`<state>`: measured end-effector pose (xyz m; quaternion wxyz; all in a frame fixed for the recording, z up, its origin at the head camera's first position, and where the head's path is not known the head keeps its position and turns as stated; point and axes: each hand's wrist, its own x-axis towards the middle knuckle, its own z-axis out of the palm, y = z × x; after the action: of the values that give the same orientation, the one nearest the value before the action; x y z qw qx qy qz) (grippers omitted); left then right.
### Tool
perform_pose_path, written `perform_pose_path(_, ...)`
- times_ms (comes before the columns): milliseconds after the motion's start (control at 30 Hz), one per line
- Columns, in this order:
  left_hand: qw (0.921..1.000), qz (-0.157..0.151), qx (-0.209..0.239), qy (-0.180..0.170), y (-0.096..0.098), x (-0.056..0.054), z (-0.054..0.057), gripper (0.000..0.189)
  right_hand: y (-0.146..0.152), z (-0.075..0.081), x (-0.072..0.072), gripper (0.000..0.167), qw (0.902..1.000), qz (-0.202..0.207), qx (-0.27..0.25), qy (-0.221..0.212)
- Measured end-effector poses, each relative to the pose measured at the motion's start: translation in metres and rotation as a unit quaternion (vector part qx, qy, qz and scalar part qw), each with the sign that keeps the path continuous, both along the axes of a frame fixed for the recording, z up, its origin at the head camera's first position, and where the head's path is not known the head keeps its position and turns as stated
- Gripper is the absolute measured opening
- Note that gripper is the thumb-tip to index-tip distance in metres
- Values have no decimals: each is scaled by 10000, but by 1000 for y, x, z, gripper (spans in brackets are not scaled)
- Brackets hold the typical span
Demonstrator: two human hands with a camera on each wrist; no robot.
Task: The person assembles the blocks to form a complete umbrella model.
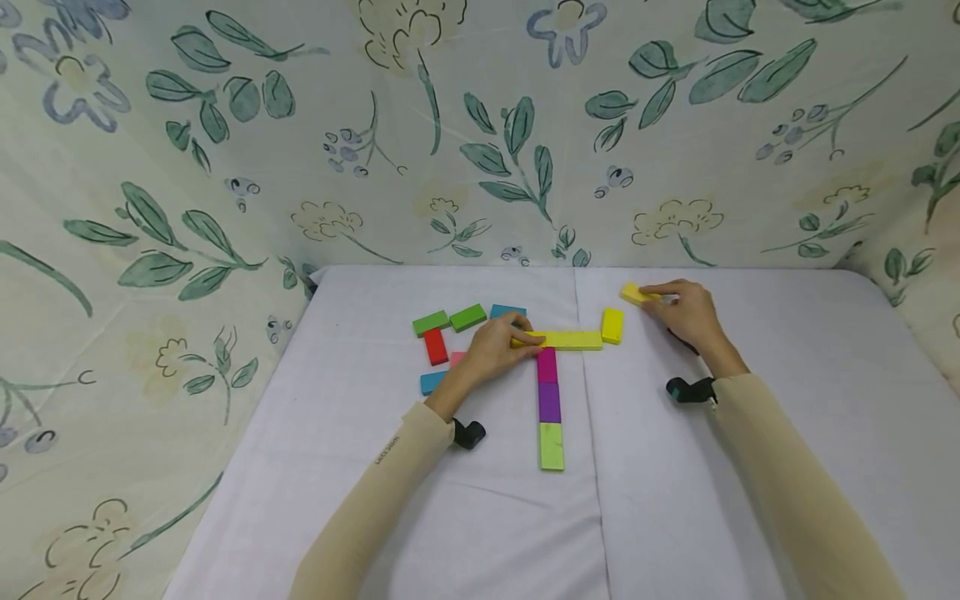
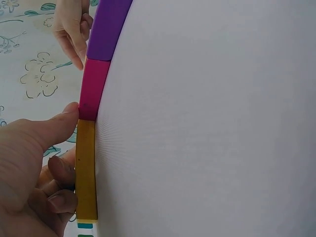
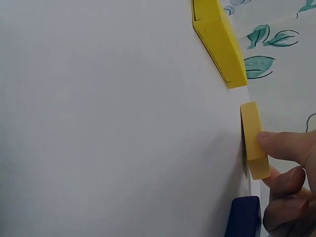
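Observation:
My left hand [image 1: 498, 343] holds the left end of a yellow block row [image 1: 572, 340], its thumb near the joint with a magenta block [image 1: 547, 365]. Below the magenta block, a purple block [image 1: 550, 402] and a lime-green block [image 1: 552, 447] continue in a straight line. At the far right, my right hand [image 1: 686, 315] pinches a loose yellow block [image 3: 253, 140] between thumb and fingers. Another yellow block [image 1: 612, 326] stands crosswise at the row's right end. Close by the right fingers lies a dark blue block [image 3: 244, 217], mostly hidden in the head view.
Left of the left hand lie two green blocks [image 1: 468, 317], a red block [image 1: 436, 347] and blue blocks [image 1: 432, 383]. A pink block [image 1: 457, 358] is partly covered by that hand. White cloth [image 1: 675, 500] covers the table; a floral curtain [image 1: 480, 125] hangs behind.

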<state>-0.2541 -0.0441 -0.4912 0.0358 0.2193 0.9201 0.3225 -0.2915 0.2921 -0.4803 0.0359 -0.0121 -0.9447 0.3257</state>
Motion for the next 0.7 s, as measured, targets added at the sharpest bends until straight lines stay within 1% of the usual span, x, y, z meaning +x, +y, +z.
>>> perform_pose_path(167,10000,-4,18,10,0,0,0,29,-12,2,-5,31,9994,253,-13,238)
perform_pose_path(267,10000,-16,51,-14,0,0,0,29,-22,5,-8,30,9989,373,-92,270)
perform_pose_path(333,10000,-19,67,-34,0,0,0,29,-29,6,-9,30,9989,397,-158,198)
perform_pose_path(467,10000,-22,44,-53,1,-1,0,29,-39,7,-11,30,9988,358,-305,-113)
perform_pose_path(567,10000,-23,24,-47,1,-1,-1,29,-43,6,-14,31,9982,363,-368,-306)
perform_pose_path(700,10000,-14,18,-13,0,0,-1,29,-45,7,-18,31,9968,472,-446,-476)
